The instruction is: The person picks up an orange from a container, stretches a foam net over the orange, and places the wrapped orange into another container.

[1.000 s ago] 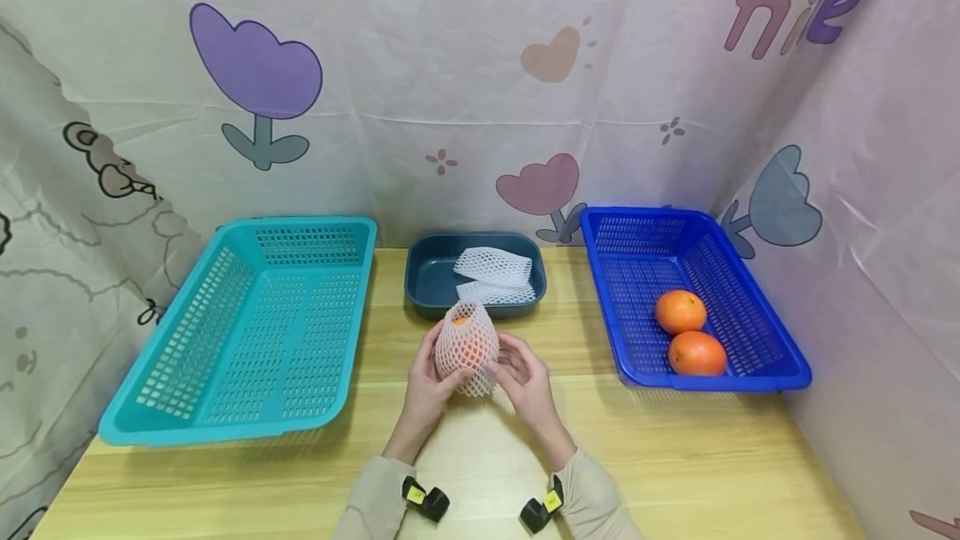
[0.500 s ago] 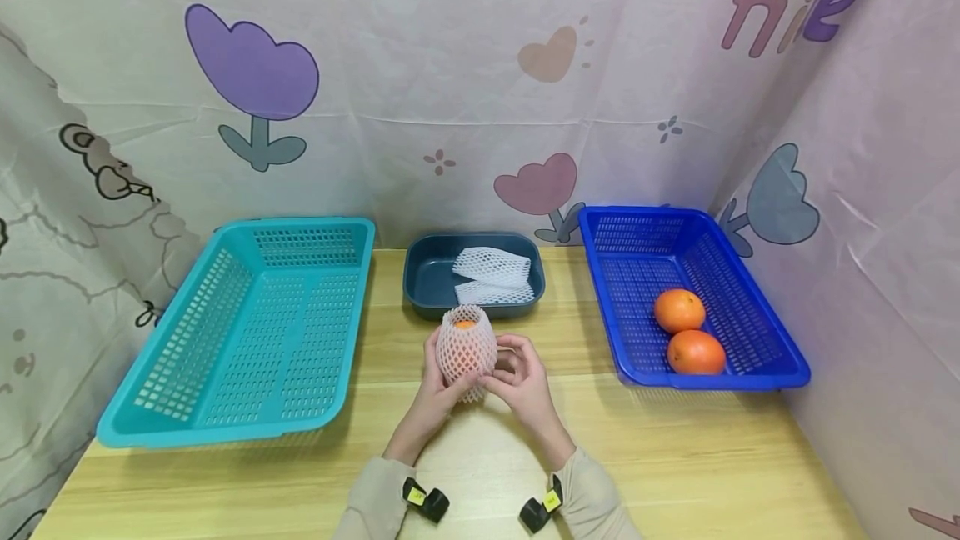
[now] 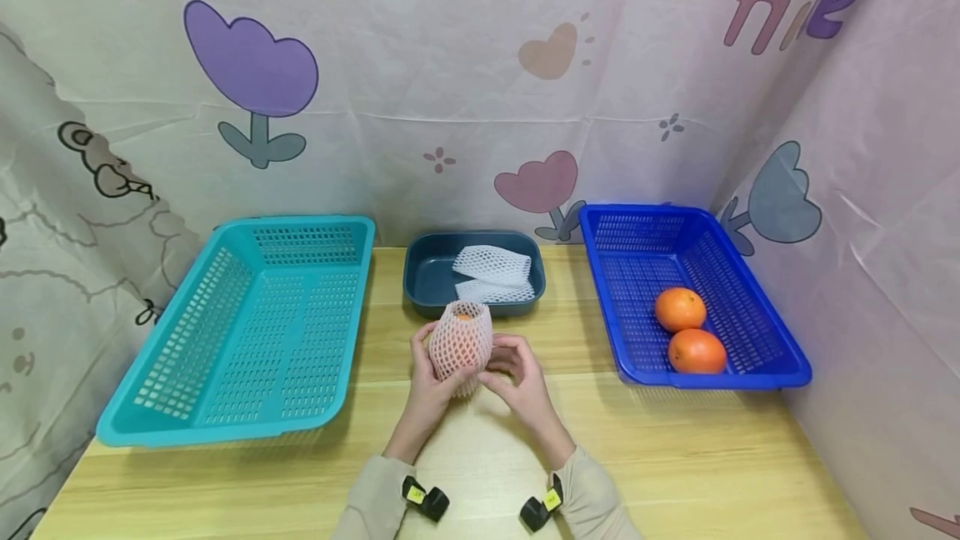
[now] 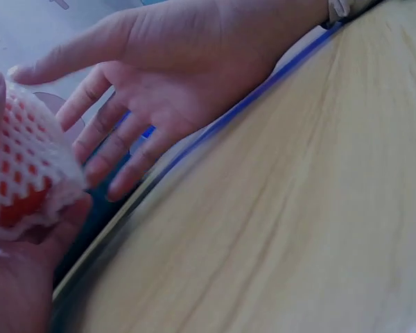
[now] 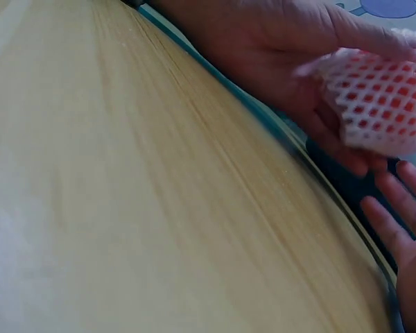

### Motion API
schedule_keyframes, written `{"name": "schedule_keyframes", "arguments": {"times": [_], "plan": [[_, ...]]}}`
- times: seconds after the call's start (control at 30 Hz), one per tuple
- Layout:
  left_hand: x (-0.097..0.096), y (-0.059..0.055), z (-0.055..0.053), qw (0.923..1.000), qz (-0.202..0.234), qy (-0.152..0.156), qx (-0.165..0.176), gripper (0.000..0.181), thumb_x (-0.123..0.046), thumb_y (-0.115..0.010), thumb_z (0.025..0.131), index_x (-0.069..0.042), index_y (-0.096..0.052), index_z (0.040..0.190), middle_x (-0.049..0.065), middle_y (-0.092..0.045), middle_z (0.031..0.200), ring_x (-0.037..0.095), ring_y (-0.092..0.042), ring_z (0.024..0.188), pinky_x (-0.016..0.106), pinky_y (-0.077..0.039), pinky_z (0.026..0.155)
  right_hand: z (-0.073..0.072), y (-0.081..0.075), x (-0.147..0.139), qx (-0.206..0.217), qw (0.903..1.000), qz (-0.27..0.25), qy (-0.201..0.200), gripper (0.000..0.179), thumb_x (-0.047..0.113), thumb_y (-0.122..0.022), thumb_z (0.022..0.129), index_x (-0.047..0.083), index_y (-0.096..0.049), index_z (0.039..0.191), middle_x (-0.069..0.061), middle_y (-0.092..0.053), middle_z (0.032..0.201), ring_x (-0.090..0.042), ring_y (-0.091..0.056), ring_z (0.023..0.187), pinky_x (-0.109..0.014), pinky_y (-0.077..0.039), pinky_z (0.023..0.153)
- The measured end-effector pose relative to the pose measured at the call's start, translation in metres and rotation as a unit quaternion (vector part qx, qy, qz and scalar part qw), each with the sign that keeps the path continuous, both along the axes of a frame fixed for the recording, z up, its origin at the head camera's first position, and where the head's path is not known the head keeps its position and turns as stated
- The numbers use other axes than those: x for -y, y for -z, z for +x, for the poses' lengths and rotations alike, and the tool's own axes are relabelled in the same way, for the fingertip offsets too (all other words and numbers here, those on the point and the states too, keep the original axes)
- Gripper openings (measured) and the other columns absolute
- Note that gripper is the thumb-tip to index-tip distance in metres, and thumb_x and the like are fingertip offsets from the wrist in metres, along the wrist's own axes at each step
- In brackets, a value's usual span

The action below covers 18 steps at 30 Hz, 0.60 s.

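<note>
While my left hand [image 3: 427, 377] is curled round the netted orange [image 3: 461, 342], six o'clock from the dark tray [image 3: 429, 272], my right hand [image 3: 522, 375] just chills at the orange's four o'clock, fingers loosely spread.

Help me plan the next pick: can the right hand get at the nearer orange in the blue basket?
Likely yes: the left hand holds the netted fruit, the right hand has fairly straight fingers, and nothing covers the nearer orange; only the basket rim must be cleared.
</note>
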<state>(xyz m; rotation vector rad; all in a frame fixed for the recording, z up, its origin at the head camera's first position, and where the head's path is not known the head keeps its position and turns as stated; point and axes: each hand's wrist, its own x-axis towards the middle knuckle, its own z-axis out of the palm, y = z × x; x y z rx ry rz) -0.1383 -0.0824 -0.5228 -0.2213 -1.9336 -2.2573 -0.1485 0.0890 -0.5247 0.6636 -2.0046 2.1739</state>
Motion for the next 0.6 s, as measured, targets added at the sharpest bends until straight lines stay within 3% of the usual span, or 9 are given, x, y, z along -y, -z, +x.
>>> {"name": "schedule_keyframes", "arguments": {"times": [0.17, 0.3, 0.4, 0.47, 0.6], "plan": [[0.0025, 0.0009, -0.0011, 0.9987, 0.032, -0.017, -0.036, 0.081, 0.002, -0.080, 0.079, -0.004, -0.032, 0.144, 0.013, -0.044, 0.146, 0.021, -0.047, 0.130, 0.028, -0.043, 0.104, -0.0009, 0.0015, -0.0019, -0.037, 0.9991, -0.021, -0.003, 0.068, -0.012, -0.067, 0.087, -0.004, -0.032, 0.145, -0.029, -0.047, 0.137, -0.035, -0.058, 0.110, -0.048, -0.054, 0.088], [0.0038, 0.0024, -0.0003, 0.9968, 0.042, 0.009, -0.067, 0.082, -0.007, -0.086, 0.074, 0.003, -0.039, 0.140, 0.006, -0.049, 0.143, 0.015, -0.049, 0.128, 0.027, -0.043, 0.104, 0.0009, 0.0003, -0.0031, -0.042, 0.9988, -0.025, 0.007, 0.082, -0.010, -0.068, 0.087, 0.005, -0.023, 0.154, -0.024, -0.038, 0.148, -0.029, -0.057, 0.117, -0.038, -0.055, 0.088], [0.0038, 0.0033, -0.0003, 0.9947, 0.050, 0.030, -0.085, 0.085, -0.013, -0.089, 0.070, 0.006, -0.042, 0.138, 0.002, -0.052, 0.141, 0.014, -0.050, 0.127, 0.027, -0.043, 0.105, 0.0016, 0.0003, -0.0031, -0.048, 0.9984, -0.030, 0.003, 0.081, -0.012, -0.068, 0.085, 0.003, -0.026, 0.153, -0.024, -0.041, 0.146, -0.022, -0.058, 0.118, -0.034, -0.055, 0.088], [0.0033, 0.0038, -0.0009, 0.9932, 0.058, 0.039, -0.094, 0.086, -0.016, -0.089, 0.069, 0.007, -0.042, 0.137, 0.004, -0.052, 0.141, 0.014, -0.051, 0.127, 0.028, -0.043, 0.105, 0.0015, 0.0008, -0.0027, -0.053, 0.9978, -0.041, -0.005, 0.075, -0.014, -0.067, 0.084, -0.001, -0.032, 0.149, -0.023, -0.047, 0.142, -0.020, -0.059, 0.118, -0.035, -0.055, 0.089], [0.0031, 0.0045, -0.0015, 0.9917, 0.064, 0.041, -0.104, 0.086, -0.020, -0.088, 0.069, 0.010, -0.042, 0.135, 0.021, -0.045, 0.146, 0.013, -0.050, 0.130, 0.028, -0.042, 0.106, 0.0013, 0.0012, -0.0019, -0.060, 0.9963, -0.060, -0.008, 0.060, -0.016, -0.068, 0.082, -0.010, -0.039, 0.135, -0.016, -0.054, 0.132, -0.020, -0.061, 0.115, -0.038, -0.055, 0.091]]}}
